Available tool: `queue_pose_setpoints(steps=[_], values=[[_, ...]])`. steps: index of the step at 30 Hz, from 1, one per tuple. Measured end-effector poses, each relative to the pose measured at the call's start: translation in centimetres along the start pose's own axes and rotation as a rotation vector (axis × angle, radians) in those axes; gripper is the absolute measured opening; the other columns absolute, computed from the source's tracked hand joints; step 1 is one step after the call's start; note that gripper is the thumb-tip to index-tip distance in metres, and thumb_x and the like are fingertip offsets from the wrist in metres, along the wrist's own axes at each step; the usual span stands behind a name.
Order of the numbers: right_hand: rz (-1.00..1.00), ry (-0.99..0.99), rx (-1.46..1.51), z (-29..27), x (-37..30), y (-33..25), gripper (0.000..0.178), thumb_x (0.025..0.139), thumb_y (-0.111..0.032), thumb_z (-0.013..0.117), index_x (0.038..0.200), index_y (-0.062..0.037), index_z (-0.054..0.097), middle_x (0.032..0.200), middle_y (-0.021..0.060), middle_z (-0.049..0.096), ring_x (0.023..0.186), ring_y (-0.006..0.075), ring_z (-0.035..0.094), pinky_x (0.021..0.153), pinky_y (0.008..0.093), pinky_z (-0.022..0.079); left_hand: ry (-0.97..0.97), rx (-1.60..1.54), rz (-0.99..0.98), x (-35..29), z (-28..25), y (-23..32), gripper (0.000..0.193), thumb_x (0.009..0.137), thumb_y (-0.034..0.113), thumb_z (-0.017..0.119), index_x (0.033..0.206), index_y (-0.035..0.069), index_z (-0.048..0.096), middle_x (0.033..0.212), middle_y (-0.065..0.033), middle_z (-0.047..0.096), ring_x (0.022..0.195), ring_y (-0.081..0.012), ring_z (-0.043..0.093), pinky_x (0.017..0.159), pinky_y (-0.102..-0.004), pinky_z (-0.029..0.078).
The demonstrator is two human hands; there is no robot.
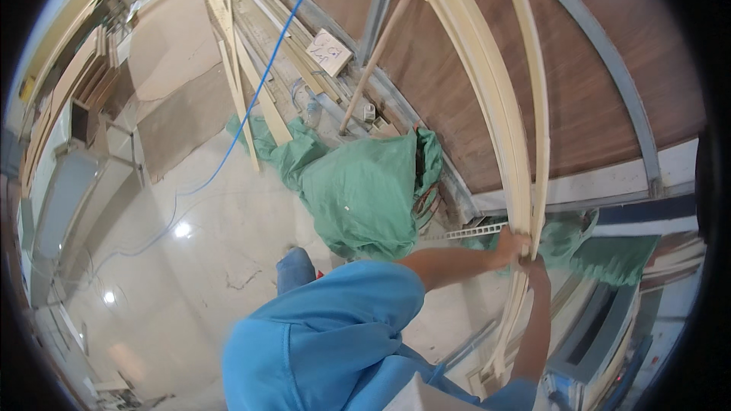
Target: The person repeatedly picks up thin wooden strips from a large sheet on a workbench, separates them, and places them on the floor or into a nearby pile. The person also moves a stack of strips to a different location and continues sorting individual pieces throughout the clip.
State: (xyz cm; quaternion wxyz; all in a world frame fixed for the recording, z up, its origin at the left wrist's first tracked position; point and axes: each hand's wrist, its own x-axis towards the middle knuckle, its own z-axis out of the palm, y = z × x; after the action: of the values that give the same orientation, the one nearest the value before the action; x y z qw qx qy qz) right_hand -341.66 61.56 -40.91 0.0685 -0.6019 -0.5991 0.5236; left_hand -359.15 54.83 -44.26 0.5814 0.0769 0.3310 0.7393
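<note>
A pale, squarish block (pixel 340 58) bears handwriting (pixel 324 46) on its face, in dark, purplish strokes set out in a couple of short, slanting lines; they are too small and blurred to read with certainty.

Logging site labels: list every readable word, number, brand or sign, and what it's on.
Pale rectangular block: dark handwriting, too blurred to quote reliably.
Small white boxy item: any marking too small to read.
Long cream strips in the hands: no lettering visible.
Crumpled green sack: no lettering visible.
Nothing quotable.
</note>
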Motion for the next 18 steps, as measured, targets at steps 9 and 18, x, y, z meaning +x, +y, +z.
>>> queue_pose_setpoints(steps=[9,18], values=[[0.036,-0.260,-0.055,22.2,11.6,-8.6,0.056,0.079,-0.014,0.078,0.127,0.0055,0.057,0.112,0.0065,0.064,0.098,0.0174,0.060,0.089,0.0307,0.047,0.258,-0.090,-0.070,7.1,-19.5,14.6,0.039,0.063,0.000,0.070,0.101,-0.002,0.066,0.091,-0.0102,0.068,0.082,-0.0225,0.065,0.070,-0.0360,0.052],[-0.368,-0.528,-0.266,58.5,12.0,-31.0,0.069,0.070,-0.021,0.088,0.129,-0.0007,0.057,0.120,0.0093,0.064,0.106,0.0188,0.061,0.091,0.0339,0.050,0.239,-0.069,0.022,7.9,-46.1,44.8,0.015,0.070,-0.001,0.059,0.083,0.000,0.067,0.080,-0.0081,0.067,0.074,-0.0225,0.064,0.064,-0.0377,0.050]])
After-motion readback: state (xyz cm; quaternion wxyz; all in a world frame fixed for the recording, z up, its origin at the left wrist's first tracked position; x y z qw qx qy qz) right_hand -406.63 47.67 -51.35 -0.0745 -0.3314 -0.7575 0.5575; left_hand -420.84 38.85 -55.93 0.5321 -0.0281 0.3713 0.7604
